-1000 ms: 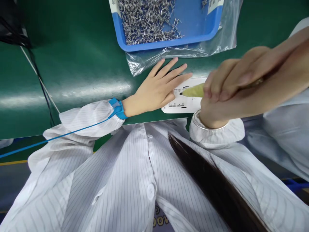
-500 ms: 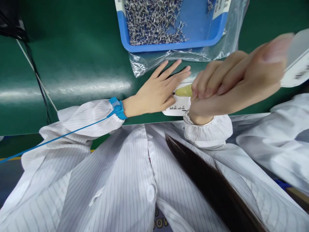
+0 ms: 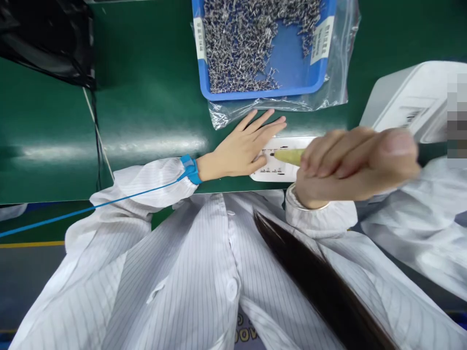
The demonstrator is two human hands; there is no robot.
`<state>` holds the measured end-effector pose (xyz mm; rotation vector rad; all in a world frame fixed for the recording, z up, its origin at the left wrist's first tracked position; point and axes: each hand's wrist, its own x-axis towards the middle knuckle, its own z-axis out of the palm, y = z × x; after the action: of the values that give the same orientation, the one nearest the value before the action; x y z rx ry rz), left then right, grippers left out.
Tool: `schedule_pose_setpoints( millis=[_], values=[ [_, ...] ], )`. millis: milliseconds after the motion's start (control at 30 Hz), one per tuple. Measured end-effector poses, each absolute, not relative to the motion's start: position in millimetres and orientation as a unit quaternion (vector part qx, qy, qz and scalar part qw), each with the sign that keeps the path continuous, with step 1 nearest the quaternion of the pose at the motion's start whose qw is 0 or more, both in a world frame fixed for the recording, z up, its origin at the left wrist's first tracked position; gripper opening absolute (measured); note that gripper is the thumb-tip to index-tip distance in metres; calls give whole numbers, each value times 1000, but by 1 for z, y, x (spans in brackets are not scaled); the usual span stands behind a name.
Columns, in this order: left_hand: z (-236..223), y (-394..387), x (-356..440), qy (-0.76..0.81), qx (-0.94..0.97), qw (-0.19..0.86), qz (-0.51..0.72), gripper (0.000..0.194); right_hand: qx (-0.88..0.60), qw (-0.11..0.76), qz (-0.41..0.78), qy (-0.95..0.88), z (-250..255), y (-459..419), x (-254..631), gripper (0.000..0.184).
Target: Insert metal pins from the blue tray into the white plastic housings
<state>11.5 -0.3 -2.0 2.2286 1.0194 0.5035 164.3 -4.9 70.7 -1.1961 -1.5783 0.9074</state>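
Note:
My left hand (image 3: 242, 148) lies flat with fingers spread on the left end of a white plastic device (image 3: 282, 163) at the near edge of the green table. My right hand (image 3: 350, 163) is closed in a fist around a tool; its yellowish tip (image 3: 288, 155) points at a dark hole on the white device. The tool's body is hidden inside my fist. A blue wrist strap (image 3: 190, 168) with a blue cord sits on my left wrist.
A blue tray (image 3: 262, 90) of several small metal screws rests on a clear plastic bag (image 3: 335, 82) just beyond my left hand. A second white device (image 3: 408, 99) sits at the right. Black cables (image 3: 97, 131) and a dark bag lie at the far left.
The view shifted, so the tray and my hands sit lower and further right. My right hand dropped lower with the tool tip still on the white device. A second white device came fully into view at right.

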Motion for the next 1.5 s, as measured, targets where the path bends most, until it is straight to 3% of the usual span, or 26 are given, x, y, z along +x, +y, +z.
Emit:
schedule_pose_setpoints(
  millis=[67, 133, 333, 433, 500, 600, 700, 933, 1133, 1500],
  values=[
    [-2, 0, 11, 384, 845, 317, 193, 65, -526, 556, 274, -583, 80, -1, 156, 50],
    [-2, 1, 10, 381, 847, 317, 190, 62, -566, 573, 237, -543, 83, 4, 148, 49],
    [-3, 2, 12, 384, 848, 316, 182, 58, -616, 433, 232, -615, 47, 15, 156, 62],
    [-4, 1, 13, 386, 849, 313, 180, 58, -593, 381, 238, -668, 33, 17, 164, 60],
    [-4, 1, 14, 386, 851, 308, 181, 58, -575, 433, 246, -649, 34, 18, 162, 60],
    [-6, 1, 14, 384, 853, 302, 185, 58, -517, 580, 267, -570, 44, 20, 153, 53],
    [-7, 0, 15, 385, 854, 297, 187, 57, -450, 629, 314, -551, 50, 21, 149, 51],
    [-7, -1, 16, 385, 859, 288, 175, 57, -400, 679, 363, -498, 50, 21, 148, 58],
    [-6, -2, 16, 386, 861, 284, 171, 57, -403, 702, 331, -485, 57, 20, 142, 59],
    [-6, -4, 18, 390, 862, 274, 170, 60, -402, 645, 363, -540, 46, 18, 164, 54]
  ],
)
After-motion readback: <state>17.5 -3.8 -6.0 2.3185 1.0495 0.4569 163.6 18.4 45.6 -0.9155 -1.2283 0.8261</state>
